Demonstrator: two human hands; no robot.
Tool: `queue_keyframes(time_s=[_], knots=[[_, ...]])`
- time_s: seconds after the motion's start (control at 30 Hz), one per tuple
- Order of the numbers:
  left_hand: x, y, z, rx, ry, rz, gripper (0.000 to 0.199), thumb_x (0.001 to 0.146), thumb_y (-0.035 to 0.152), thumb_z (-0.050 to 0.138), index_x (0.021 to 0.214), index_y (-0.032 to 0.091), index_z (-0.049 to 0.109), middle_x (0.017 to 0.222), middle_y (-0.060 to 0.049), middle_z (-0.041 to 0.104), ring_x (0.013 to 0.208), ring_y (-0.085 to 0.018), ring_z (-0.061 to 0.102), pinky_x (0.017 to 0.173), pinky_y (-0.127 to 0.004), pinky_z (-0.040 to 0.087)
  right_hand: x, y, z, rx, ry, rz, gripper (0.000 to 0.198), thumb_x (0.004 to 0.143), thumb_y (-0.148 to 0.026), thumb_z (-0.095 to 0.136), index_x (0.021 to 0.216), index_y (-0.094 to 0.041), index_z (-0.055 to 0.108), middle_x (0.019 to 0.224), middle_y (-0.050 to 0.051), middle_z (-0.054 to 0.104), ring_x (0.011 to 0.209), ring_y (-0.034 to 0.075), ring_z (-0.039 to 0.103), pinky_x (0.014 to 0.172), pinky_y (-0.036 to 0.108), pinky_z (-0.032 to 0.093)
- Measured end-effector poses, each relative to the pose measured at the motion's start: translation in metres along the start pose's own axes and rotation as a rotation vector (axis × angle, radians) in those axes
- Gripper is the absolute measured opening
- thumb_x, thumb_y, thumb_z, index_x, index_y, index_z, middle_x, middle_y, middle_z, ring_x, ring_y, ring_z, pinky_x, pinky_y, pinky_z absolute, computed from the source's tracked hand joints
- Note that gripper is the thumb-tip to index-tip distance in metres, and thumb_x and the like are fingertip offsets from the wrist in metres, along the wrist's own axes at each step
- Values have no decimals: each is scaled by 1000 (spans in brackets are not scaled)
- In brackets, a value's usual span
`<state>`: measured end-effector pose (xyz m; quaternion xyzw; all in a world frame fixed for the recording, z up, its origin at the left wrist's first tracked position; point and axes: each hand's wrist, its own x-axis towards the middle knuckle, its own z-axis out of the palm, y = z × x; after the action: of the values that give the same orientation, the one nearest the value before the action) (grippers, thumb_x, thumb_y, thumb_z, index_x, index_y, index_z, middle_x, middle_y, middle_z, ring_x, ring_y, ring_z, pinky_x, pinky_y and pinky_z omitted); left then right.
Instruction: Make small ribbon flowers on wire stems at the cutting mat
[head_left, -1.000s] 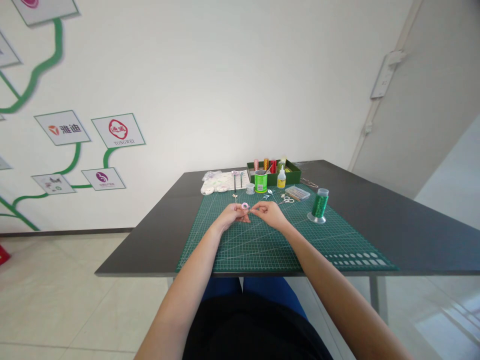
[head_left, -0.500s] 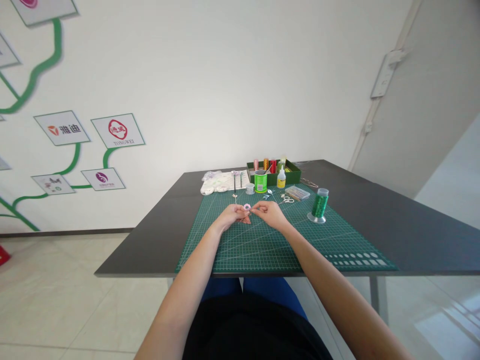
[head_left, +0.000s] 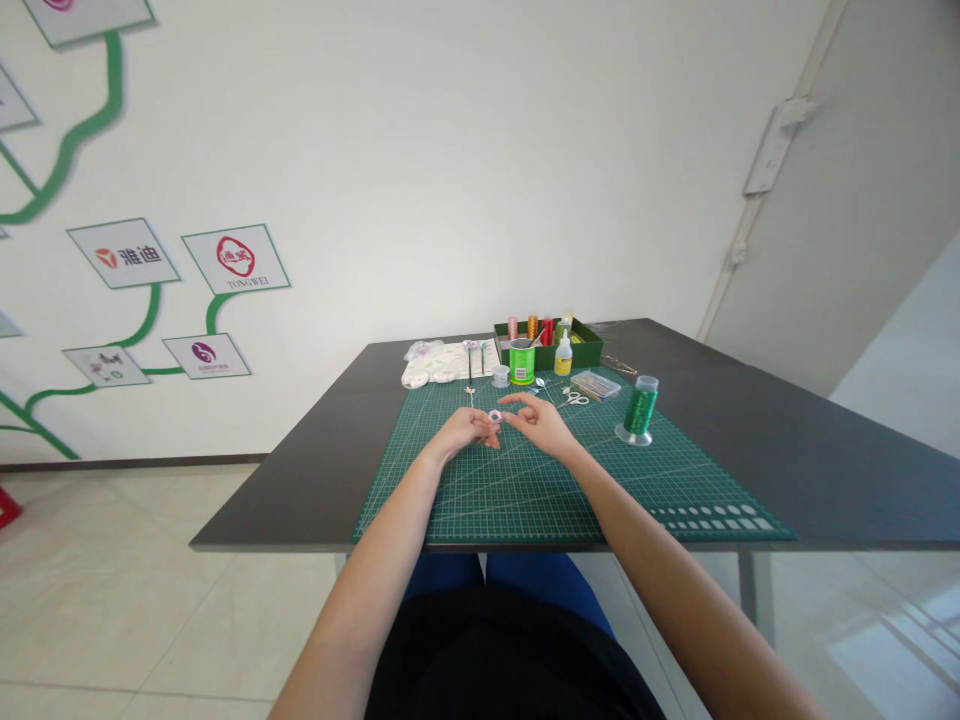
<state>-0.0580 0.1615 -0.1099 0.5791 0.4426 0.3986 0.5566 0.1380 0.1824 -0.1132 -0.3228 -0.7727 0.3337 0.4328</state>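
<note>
Between the fingertips of my left hand [head_left: 470, 429] is a small pink and white ring-shaped piece [head_left: 495, 417], too small to make out its kind. My right hand [head_left: 534, 420] is just to its right, thumb and forefinger spread apart, with nothing visible between them. Its thumb tip is close to the ring; whether it touches I cannot tell. Both hands are above the green cutting mat [head_left: 510, 500]. Beyond them lie white-handled scissors [head_left: 576, 399] and a thin stem with a small pale tip [head_left: 471, 391].
A spool of green thread [head_left: 640, 408] stands to the right. Farther back are a green can [head_left: 522, 363], a glue bottle [head_left: 562, 356], a clear case [head_left: 595, 385], a small white roll [head_left: 500, 377], a green box [head_left: 589, 352] with thread spools, and a white cloth [head_left: 442, 366].
My right thumb and forefinger, pinched at the ring piece before, have spread apart, the forefinger lifting up. My left hand has stayed in place with the piece.
</note>
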Motion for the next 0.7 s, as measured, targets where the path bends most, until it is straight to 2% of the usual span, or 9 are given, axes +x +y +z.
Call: queue_keyframes(time_s=[0.13, 0.27, 0.5, 0.7], knots=[[-1, -1, 0, 8, -5, 9, 14, 67, 21, 75, 67, 11, 64, 59, -7, 72, 57, -14, 65, 63, -26, 46, -3, -3, 2, 5, -80, -5, 51, 84, -45, 67, 123, -12, 68, 49, -11, 31, 48, 10, 26, 50, 25, 21], [2, -4, -2, 29, -35, 4, 5, 65, 11, 67, 69, 11, 65, 59, -6, 72, 57, -15, 67, 65, -26, 49, -4, -1, 5, -35, -126, -13, 51, 85, -44, 67, 125, -14, 71, 50, -10, 28, 49, 10, 22, 51, 26, 20], [6, -10, -5, 72, -82, 2, 8, 66, 12, 68, 73, 9, 69, 60, -6, 72, 59, -16, 69, 68, -27, 52, -3, 4, 9, -171, -103, -78, 38, 88, -45, 66, 112, -18, 78, 52, -8, 30, 51, 11, 27, 53, 27, 23], [5, -11, -4, 53, -86, 16, 7, 68, 11, 68, 74, 9, 67, 60, -6, 73, 59, -17, 70, 68, -28, 53, -2, 2, 9, -227, -53, -70, 31, 88, -41, 63, 100, -18, 79, 50, -7, 33, 49, 12, 31, 53, 27, 26]])
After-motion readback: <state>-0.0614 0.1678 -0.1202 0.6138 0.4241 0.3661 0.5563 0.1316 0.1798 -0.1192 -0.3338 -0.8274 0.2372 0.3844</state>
